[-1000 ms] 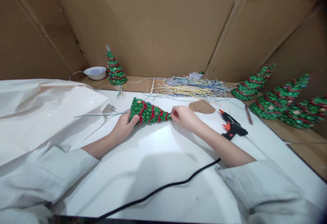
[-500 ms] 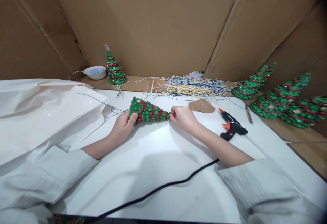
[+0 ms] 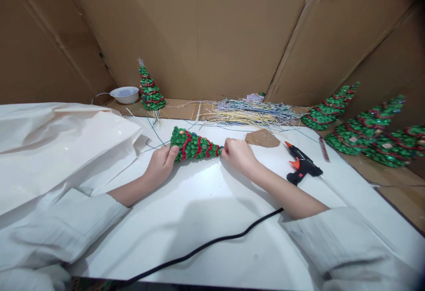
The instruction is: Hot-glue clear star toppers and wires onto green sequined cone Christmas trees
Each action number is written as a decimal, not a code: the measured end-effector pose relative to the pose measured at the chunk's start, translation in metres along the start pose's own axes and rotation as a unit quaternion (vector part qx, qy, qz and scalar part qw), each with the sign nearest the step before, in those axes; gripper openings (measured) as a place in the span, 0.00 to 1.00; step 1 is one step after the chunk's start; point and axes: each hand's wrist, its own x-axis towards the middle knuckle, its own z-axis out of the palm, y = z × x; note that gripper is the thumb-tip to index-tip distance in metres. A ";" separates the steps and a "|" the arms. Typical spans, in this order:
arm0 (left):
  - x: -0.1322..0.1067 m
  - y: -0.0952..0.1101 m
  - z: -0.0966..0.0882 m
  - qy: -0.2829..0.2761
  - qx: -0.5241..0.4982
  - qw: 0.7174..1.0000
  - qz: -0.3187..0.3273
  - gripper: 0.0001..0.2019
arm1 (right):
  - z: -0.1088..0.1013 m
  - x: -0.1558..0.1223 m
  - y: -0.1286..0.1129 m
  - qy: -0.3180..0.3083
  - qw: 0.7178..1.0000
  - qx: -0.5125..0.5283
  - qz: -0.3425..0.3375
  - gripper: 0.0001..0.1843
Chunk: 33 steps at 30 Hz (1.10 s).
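Observation:
A small beaded Christmas tree (image 3: 195, 146), green with red garland, lies on its side between my hands over the white tabletop (image 3: 212, 216). My left hand (image 3: 161, 162) is wrapped round its wide base, thumb along the near side. Thin dark wires (image 3: 156, 132) stick out from the base toward the left. At the narrow right end, my right hand (image 3: 238, 153) pinches the tip with thumb and fingers. The fingers hide the very end of the tree, so I cannot make out whether something small is held there as well.
A black glue gun (image 3: 303, 165) with an orange nozzle lies right, its black cable (image 3: 215, 240) crossing the front. Behind are a wire bundle (image 3: 249, 113), a cardboard piece (image 3: 262, 138), a white bowl (image 3: 125, 95) and a standing tree (image 3: 151, 88). More trees (image 3: 332, 107) stand right; white sheeting (image 3: 59, 149) lies left.
The tree has shifted very slightly right in view with both hands. The thin wires at its base have swung from pointing left to pointing more upward.

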 end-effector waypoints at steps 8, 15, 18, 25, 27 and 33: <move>0.000 0.001 0.000 0.006 -0.026 1.000 0.005 0.18 | -0.005 0.003 0.012 -0.026 0.997 0.040 -0.065 0.05; 0.000 0.000 0.000 0.006 -0.032 0.999 0.004 0.18 | -0.008 0.004 0.017 -0.021 0.991 0.047 -0.120 0.07; 0.000 0.000 0.000 0.004 -0.036 0.999 0.004 0.18 | -0.008 0.003 0.015 -0.020 0.991 0.017 -0.132 0.08; 0.001 -0.005 0.001 0.000 -0.046 0.999 0.002 0.19 | -0.010 0.001 0.012 -0.018 0.988 -0.030 -0.148 0.09; 0.001 -0.005 0.001 0.002 -0.046 0.999 0.003 0.19 | -0.009 0.001 0.012 -0.014 0.988 -0.034 -0.151 0.08; 0.001 -0.004 0.001 -0.006 -0.049 0.999 -0.003 0.19 | -0.008 0.001 0.012 -0.017 0.989 -0.027 -0.145 0.04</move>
